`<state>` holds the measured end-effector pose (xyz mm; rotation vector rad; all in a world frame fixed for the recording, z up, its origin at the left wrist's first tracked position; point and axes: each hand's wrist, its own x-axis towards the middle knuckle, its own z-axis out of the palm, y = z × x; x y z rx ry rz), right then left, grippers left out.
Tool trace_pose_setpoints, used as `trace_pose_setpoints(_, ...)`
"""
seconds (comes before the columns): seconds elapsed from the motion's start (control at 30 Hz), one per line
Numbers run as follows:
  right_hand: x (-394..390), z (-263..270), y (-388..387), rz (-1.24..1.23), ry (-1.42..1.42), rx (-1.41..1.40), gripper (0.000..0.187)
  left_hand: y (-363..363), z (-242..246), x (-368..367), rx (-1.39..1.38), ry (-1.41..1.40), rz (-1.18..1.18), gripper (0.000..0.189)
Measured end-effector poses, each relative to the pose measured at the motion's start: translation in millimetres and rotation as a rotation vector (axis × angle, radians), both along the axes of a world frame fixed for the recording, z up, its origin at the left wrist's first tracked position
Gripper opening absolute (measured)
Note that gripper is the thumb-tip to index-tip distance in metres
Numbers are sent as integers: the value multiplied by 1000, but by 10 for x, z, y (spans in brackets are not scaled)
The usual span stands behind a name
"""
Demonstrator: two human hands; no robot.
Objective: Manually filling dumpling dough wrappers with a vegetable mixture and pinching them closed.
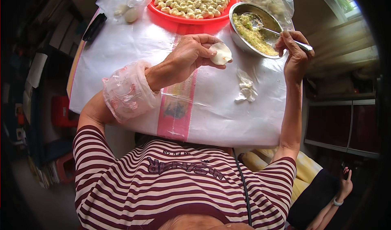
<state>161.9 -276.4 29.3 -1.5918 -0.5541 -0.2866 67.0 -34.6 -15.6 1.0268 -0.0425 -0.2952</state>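
Observation:
A round dough wrapper [222, 54] rests on the fingers of my left hand [195, 51], its thumb pressing the near edge. A small orange speck shows on the wrapper. My right hand [294, 51] grips the handle of a metal spoon [272, 31]. The spoon's bowl sits in the chopped yellow-green filling [249, 31] inside a stainless steel bowl [233, 35], which tilts slightly. Some fingers of my right hand are at the bowl's near right rim; whether they touch it I cannot tell. Beyond my left hand, a red round tray [189, 21] carries many small folded dumplings [192, 2].
A clear plastic bag [128, 3] with pale dough pieces lies back left, beside a black object [94, 26]. Another plastic bag [275, 2] stands behind the bowl. A crumpled white tissue [246, 87] lies on the plastic-covered table [220, 116]. Another person's hand [345, 184] is at lower right.

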Motion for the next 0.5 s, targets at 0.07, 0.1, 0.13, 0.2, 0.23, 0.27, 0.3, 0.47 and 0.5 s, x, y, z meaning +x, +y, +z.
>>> trace_pose_setpoints(0.07, -113, 52, 14, 11, -9, 17, 14, -12, -14, 23, -34, -7, -12, 36)
trace_pose_setpoints(0.1, -190, 87, 25, 51, -8, 27, 13, -10, -24, 30, -37, 1, -3, 36)
trace_pose_setpoints(0.13, -249, 84, 41, 76, -20, 27, 13, -1, -26, 42, -46, 5, -8, 37)
trace_pose_setpoints(0.2, -369, 67, 82, 128, -51, 25, 12, 4, -9, 44, -61, 28, -10, 40)
trace_pose_setpoints(0.23, -428, 39, 87, 127, -46, 19, 12, 12, -11, 52, -65, 32, -7, 40)
trace_pose_setpoints(0.27, -488, 22, 96, 120, -49, -9, 11, 24, -17, 60, -62, 40, -15, 40)
trace_pose_setpoints(0.3, -552, 2, 103, 112, -53, -36, 10, 29, -21, 66, -58, 49, -24, 41)
trace_pose_setpoints(0.47, -657, -202, 101, 141, -258, -114, 11, 52, 26, 67, -62, 47, -12, 41)
trace_pose_setpoints(0.5, -641, -204, 113, 141, -256, -115, 11, 57, 39, 63, -55, 35, -23, 41)
